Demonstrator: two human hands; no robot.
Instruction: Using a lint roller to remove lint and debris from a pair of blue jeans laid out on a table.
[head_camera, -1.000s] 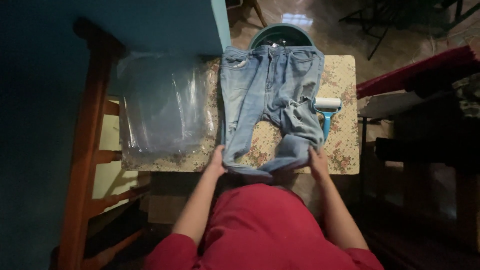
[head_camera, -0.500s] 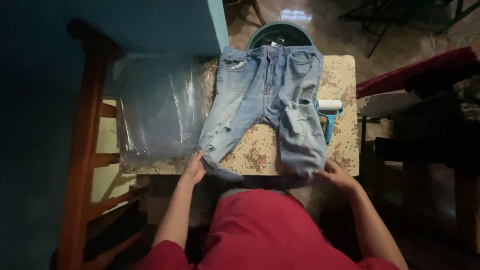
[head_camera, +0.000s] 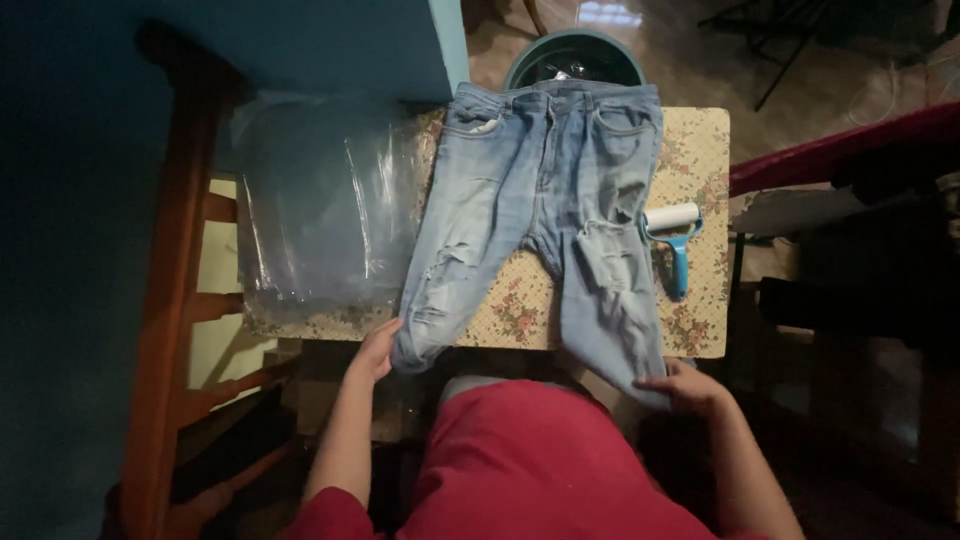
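Since a second ago your hands have parted: both were bunched at the hems near the middle of the near table edge, and now the two legs lie spread in a wide V. Your left hand (head_camera: 375, 350) sits at the near-left corner, fingers curled onto the hem of the left leg. Your right hand (head_camera: 685, 388) has dropped below the table edge, fingers closed over the hem of the right leg, which hangs off the edge there. The jeans (head_camera: 545, 200) lie face up on the floral tabletop (head_camera: 700, 330), waistband at the far side, ripped knees showing.

To do this spreading well, I would judge you should pull both hems with even tension, away from each other and slightly toward you, so the fabric flattens without dragging the waistband off its far edge. Lift the right hem back onto the table, since it now overhangs.

Just right of the jeans lies a lint roller (head_camera: 675, 245) with a blue handle; it was partly covered half a second ago and now shows clear. Left of the jeans a clear plastic bag (head_camera: 315, 205) is unchanged. Beyond the waistband stands a green tub (head_camera: 575, 55).
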